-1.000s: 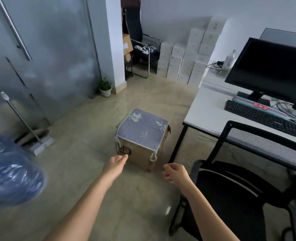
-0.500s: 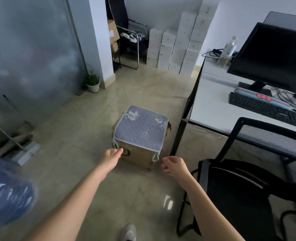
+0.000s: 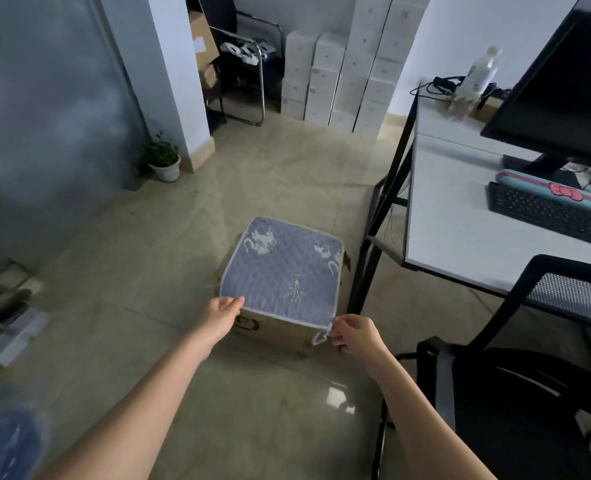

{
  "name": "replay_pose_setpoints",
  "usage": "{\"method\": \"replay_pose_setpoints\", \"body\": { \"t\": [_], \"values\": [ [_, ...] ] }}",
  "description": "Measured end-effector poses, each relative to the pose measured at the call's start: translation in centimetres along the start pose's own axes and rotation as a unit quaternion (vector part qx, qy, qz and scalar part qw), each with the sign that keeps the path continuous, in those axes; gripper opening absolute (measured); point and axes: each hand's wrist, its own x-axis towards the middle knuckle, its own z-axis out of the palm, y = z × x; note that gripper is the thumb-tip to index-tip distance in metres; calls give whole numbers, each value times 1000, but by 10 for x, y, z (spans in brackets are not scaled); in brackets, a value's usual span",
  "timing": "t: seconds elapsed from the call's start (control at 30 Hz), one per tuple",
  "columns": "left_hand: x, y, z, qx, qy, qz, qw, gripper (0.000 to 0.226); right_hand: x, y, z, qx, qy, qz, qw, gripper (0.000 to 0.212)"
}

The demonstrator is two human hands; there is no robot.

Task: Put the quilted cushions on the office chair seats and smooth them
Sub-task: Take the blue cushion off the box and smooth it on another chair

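A blue quilted cushion (image 3: 283,271) with white prints and white trim lies flat on top of a cardboard box (image 3: 276,332) on the floor. My left hand (image 3: 219,315) pinches the cushion's near left corner. My right hand (image 3: 353,332) grips the near right corner by its white tie loop. A black office chair (image 3: 516,403) with a mesh back stands at the lower right, its seat bare.
A white desk (image 3: 460,223) with a black frame, monitor, keyboard and bottle stands to the right of the box. White boxes are stacked at the far wall beside a second black chair (image 3: 249,64). A small potted plant (image 3: 162,161) sits by the pillar.
I have moved closer to the box. Both hands have reached forward and taken hold of the cushion's two near corners.
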Motion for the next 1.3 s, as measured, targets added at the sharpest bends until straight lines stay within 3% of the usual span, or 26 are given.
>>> {"method": "replay_pose_setpoints", "body": {
  "t": [0.5, 0.73, 1.1, 1.2, 1.3],
  "values": [
    [200, -42, 2, 39, 9, -3, 999, 22, 175, 22, 32, 1, 53, 30, 998, 20],
    [283, -62, 27, 42, 97, 35, 994, 27, 241, 53, 46, 12, 127, 19, 992, 24],
    [365, -78, 55, 75, 88, 40, 992, 27, 309, 76, 58, 24, 186, 64, 980, 51],
    [371, -80, 58, 68, 114, 42, 990, 30, 321, 80, 59, 18, 188, 69, 980, 21],
    [376, -77, 59, 36, 131, 50, 990, 34, 325, 79, 58, 32, 207, 64, 976, 25]
  ]
}}
